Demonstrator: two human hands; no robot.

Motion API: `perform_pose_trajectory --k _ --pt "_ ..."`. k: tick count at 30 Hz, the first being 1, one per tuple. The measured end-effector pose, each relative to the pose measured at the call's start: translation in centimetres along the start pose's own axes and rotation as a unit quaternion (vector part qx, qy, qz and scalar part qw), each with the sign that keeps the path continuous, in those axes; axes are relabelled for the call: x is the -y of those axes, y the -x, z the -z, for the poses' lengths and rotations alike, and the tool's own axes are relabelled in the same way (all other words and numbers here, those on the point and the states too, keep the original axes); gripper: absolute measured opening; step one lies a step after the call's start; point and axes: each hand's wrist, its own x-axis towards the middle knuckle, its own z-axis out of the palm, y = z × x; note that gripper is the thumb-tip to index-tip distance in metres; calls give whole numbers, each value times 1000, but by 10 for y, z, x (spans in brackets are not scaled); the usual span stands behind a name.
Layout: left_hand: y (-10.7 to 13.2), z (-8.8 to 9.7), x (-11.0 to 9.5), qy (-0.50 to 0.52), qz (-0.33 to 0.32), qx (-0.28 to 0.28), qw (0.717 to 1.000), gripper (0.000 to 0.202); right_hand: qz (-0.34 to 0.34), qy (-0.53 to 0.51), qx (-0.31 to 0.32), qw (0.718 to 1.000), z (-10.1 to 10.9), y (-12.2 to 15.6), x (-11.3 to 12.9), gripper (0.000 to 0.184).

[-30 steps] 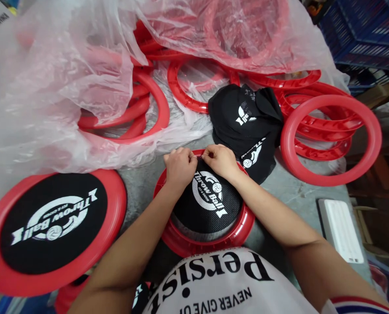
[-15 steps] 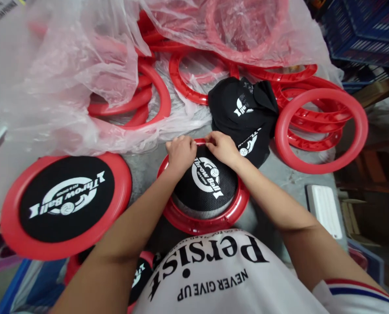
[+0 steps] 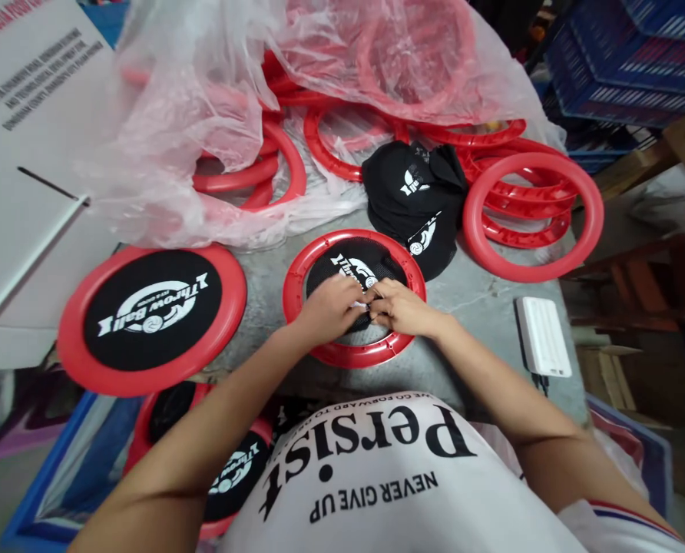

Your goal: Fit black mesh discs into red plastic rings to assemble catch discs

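You are pressing both hands onto the black mesh disc [image 3: 351, 280] sitting inside a red ring [image 3: 354, 298] near the middle of the tabletop [image 3: 469, 307]. Your left hand [image 3: 332, 306] is curling its fingers down on the mesh, and your right hand [image 3: 403, 307] is meeting it fingertip to fingertip, the two seeming to be pinching a small fold of fabric; what lies under the fingertips is hidden.

The mesh is looking loose inside the ring, so it may be slipping out of the rim on the far side as you are pulling at the near side, and the ring itself could be sliding on the smooth tabletop.

A finished disc [image 3: 152, 316] is lying toward the left edge, and a pile of black mesh pieces [image 3: 415, 201] is sitting just beyond your ring, close enough to snag. Loose red rings [image 3: 532, 215] are crowding the far right, a clear plastic bag [image 3: 204, 130] is covering more at the far edge, and a white power bank [image 3: 541, 336] is lying by the right edge.
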Motion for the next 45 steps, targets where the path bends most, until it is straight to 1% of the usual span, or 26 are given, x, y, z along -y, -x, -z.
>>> perform_pose_trajectory --k 1,2,4,5,6,9,10,12,14,17,18,19,21,22,24,26,28,32,37,40,45 --pt "10 -7 -5 6 0 10 1000 11 6 -16 -15 1000 0 0 -1 10" --pt "19 -13 -9 8 13 10 1000 18 12 -32 -30 999 0 1 0 11" --pt "32 -22 -14 -1 51 -10 999 31 21 -54 -53 997 1 1 2 14" --pt "35 -25 -16 -13 65 -20 998 33 23 -59 -62 996 2 2 4 14" --pt "37 -27 -17 -28 74 -28 996 31 24 -60 -68 996 3 2 5 14" --pt "37 -32 -19 -76 84 -55 992 10 25 -55 -80 995 3 4 8 12" --pt "36 -33 -19 -84 87 -68 990 6 25 -52 -84 995 2 5 8 13" --pt "36 -34 -19 -85 92 -95 988 9 23 -37 -98 994 0 10 10 12" --pt "37 -36 -18 -73 88 -118 986 9 15 -14 -126 992 -3 16 15 13" --pt "39 -37 -18 -61 69 -135 986 9 -1 15 -176 984 -11 23 29 32" --pt "40 -38 -18 -61 62 -140 986 9 -6 23 -186 982 -14 24 34 35" --pt "41 -38 -18 -62 54 -143 986 9 -14 31 -192 981 -19 24 38 31" --pt "43 -39 -18 -68 35 -146 986 10 -36 47 -204 977 -28 24 45 16" --pt "44 -40 -18 -72 23 -144 987 11 -46 52 -211 975 -32 24 46 13" --pt "48 -42 -17 -82 -8 -140 987 15 -49 52 -224 972 -40 24 47 17" --pt "52 -44 -16 -96 -41 -139 985 18 -27 45 -233 971 -46 27 45 19" --pt "57 -48 -15 -112 -77 -139 981 20 9 38 -238 971 -51 31 42 18" --pt "66 -52 -14 -127 -149 -146 970 18 76 24 -243 967 -54 39 36 14" --pt "71 -52 -15 -136 -204 -157 957 15 137 70 -265 952 -54 42 35 17" --pt "71 -51 -15 -149 -231 -163 948 15 148 97 -272 946 -55 43 37 20" --pt "71 -52 -15 -154 -239 -178 942 13 141 113 -260 949 -57 46 36 22"
